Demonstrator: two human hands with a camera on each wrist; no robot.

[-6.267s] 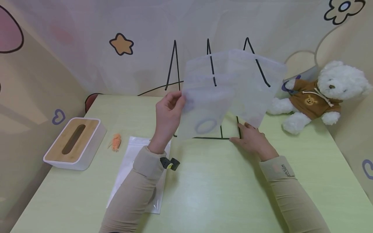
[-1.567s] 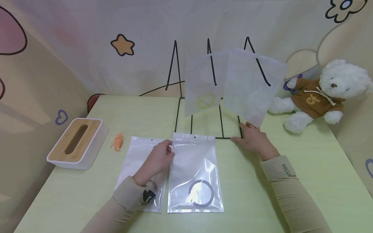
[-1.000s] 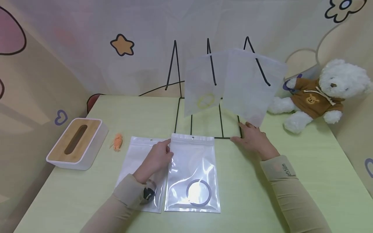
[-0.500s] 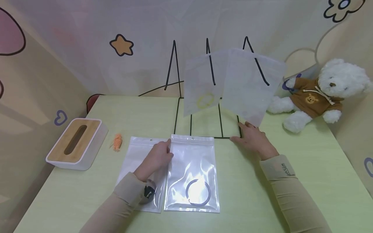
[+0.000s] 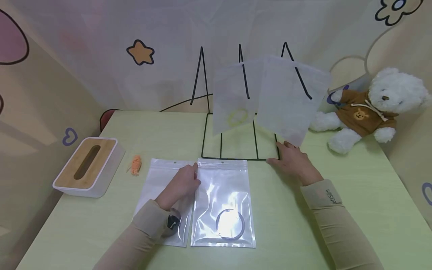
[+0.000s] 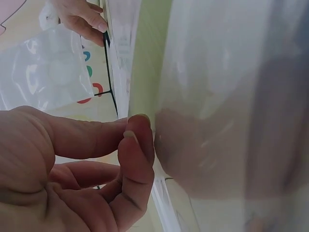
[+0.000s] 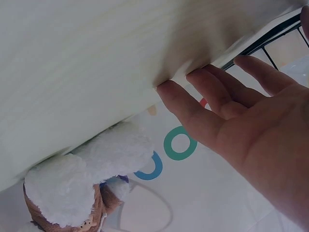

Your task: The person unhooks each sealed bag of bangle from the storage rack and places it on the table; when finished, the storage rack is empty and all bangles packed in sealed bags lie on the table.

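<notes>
A shiny zip bag [image 5: 222, 195] with a grey-purple ring [image 5: 230, 224] inside lies on the table in the head view. My left hand [image 5: 182, 183] pinches its left edge near the top. In the left wrist view, the thumb and curled fingers [image 6: 136, 154] meet at the bag's edge. Another zip bag [image 5: 158, 176] lies beneath my left hand and wrist, partly hidden. My right hand [image 5: 293, 161] rests on the table at the front right corner of a black wire rack [image 5: 239, 159]; in the right wrist view its fingers [image 7: 193, 111] are spread, fingertips touching the tabletop.
Two translucent bags, one with a yellow ring [image 5: 237, 117] and one further right [image 5: 290, 101], hang on the rack's middle and right hooks. The left hook [image 5: 199, 75] holds nothing. A tissue box [image 5: 89, 167], orange bundle [image 5: 135, 165] and teddy bear [image 5: 364, 112] surround the work area.
From 6.3 seconds ago, my left hand has brought the bag with the grey-purple ring down from before the rack onto the table. Lately its top edge has slid slightly nearer. The right hand stays put.
</notes>
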